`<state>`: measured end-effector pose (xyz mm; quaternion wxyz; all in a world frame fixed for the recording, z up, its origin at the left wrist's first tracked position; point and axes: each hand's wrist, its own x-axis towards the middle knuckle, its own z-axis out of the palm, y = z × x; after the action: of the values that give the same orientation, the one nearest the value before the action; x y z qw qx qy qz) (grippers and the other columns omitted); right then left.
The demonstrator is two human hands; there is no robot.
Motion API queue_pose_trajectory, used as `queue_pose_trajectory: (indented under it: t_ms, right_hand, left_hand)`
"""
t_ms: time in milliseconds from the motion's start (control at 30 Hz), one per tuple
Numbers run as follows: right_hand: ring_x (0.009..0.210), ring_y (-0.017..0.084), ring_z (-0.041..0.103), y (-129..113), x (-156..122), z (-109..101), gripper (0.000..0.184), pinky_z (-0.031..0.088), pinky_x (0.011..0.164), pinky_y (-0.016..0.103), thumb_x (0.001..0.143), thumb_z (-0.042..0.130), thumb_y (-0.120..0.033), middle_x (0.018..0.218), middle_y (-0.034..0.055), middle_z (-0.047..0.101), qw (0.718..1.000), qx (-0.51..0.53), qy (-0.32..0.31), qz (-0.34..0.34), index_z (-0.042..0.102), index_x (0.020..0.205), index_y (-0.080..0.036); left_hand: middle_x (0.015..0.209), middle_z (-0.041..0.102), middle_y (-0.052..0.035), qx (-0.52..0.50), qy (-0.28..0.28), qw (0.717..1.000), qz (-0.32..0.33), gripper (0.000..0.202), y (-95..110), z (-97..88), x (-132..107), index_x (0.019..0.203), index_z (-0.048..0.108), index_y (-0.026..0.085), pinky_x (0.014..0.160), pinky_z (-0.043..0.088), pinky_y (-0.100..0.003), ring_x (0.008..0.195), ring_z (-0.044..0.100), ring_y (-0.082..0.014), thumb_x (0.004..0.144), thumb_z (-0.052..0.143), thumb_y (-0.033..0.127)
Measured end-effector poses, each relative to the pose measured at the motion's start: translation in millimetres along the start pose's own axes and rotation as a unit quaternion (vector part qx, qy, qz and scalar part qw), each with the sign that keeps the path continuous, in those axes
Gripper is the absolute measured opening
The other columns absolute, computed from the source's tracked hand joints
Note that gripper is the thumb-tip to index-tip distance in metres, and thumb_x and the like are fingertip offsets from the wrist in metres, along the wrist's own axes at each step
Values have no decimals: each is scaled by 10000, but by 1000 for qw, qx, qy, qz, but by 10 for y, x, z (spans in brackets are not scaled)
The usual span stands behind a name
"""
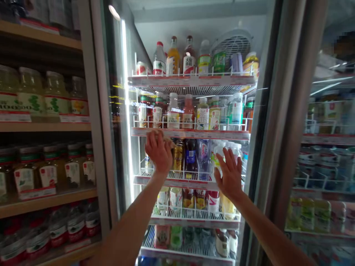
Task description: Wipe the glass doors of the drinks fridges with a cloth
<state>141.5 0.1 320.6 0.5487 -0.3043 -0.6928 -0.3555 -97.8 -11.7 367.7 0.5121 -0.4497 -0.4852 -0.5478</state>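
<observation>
My left hand is raised in front of the fridge's glass door, its fingers curled over a crumpled tan cloth, most of which is hidden beneath them. Behind it stand a gold can and a dark bottle with a blue label. Farther right, my right hand is held up with its fingers spread and nothing in it. It overlaps white-capped bottles on the middle shelf. I cannot tell whether its palm touches the glass. Reflections lie across the glass door.
Inside the fridge, wire shelves carry rows of bottles and cans. A vertical light strip runs down its left side. To the left, wooden shelves hold juice bottles. A metal door frame and another drinks cooler stand at the right.
</observation>
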Motion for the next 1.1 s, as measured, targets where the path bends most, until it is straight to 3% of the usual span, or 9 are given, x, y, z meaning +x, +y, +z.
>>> queue_pose_trajectory:
  t_ms: [200, 333, 433, 633, 700, 833, 900, 1033, 1100]
  right_hand:
    - [1407, 240, 197, -23, 64, -8, 653, 162, 1130, 504, 878, 446, -210, 1521, 70, 234, 1000, 11, -2, -14, 165, 1464, -273]
    - [1399, 237, 224, 109, 113, -73, 639, 167, 1130, 489, 881, 443, -219, 1520, 57, 241, 1000, -8, 16, 2, 180, 1459, -289]
    - [1397, 235, 230, 157, 138, -93, 649, 160, 1135, 486, 885, 433, -226, 1525, 46, 226, 1000, -12, 20, 12, 151, 1465, -304]
    - [1402, 230, 215, 59, 262, -50, 655, 170, 1131, 478, 891, 429, -227, 1523, 45, 232, 1000, 2, 22, -8, 128, 1467, -311]
    - [1401, 230, 217, 57, 331, -47, 648, 172, 1128, 482, 895, 423, -231, 1522, 49, 236, 1000, 1, 21, -11, 127, 1466, -309]
    - [1402, 222, 214, 101, 476, -34, 644, 178, 1127, 478, 902, 404, -241, 1521, 48, 240, 1000, -4, 25, -8, 104, 1468, -306]
    - [1403, 219, 213, 109, 549, -14, 644, 171, 1131, 474, 903, 403, -244, 1518, 54, 248, 999, -5, 33, -12, 102, 1470, -296]
    - [1404, 217, 211, 83, 682, 15, 624, 171, 1130, 478, 906, 394, -245, 1497, 76, 295, 999, -7, 42, -31, 125, 1468, -266]
    - [1405, 213, 208, 87, 729, 5, 606, 178, 1128, 481, 910, 386, -247, 1482, 83, 324, 999, -9, 42, -33, 144, 1465, -257]
  left_hand:
    - [1400, 463, 9, -63, -150, 886, 435, 402, 419, -46, -154, 1318, 445, 262, 1135, 177, -429, 1356, 296, -176, 922, 375, 278]
    - [1389, 466, -100, -13, -88, 983, 160, 440, 109, 50, 295, 1351, 413, 190, 1100, 229, -466, 1355, 308, -232, 929, 339, 288]
    - [1430, 389, -168, -9, -49, 999, 0, 500, 129, 115, 447, 1385, 362, 124, 1078, 243, -518, 1381, 237, -298, 913, 352, 291]
    - [1405, 459, -13, -76, -175, 888, 419, 446, 458, 69, 194, 1360, 386, 254, 1135, 178, -431, 1361, 294, -194, 914, 391, 276]
    - [1388, 477, -40, -59, -149, 921, 355, 424, 331, 79, 336, 1343, 409, 228, 1123, 198, -440, 1351, 313, -202, 925, 362, 275]
    - [1409, 418, -169, -10, -46, 998, 43, 493, 180, 126, 610, 1375, 363, 117, 1064, 264, -513, 1355, 289, -296, 915, 341, 294]
    - [1416, 415, -153, -21, -75, 993, 90, 511, 298, 125, 539, 1384, 350, 127, 1068, 260, -514, 1353, 290, -297, 907, 362, 311]
    - [1412, 446, -48, -64, -175, 902, 391, 471, 479, 103, 360, 1377, 363, 219, 1127, 191, -448, 1360, 295, -216, 911, 382, 290]
    - [1408, 452, -33, -58, -175, 903, 389, 455, 359, 111, 482, 1371, 370, 234, 1133, 185, -430, 1364, 290, -199, 918, 367, 278]
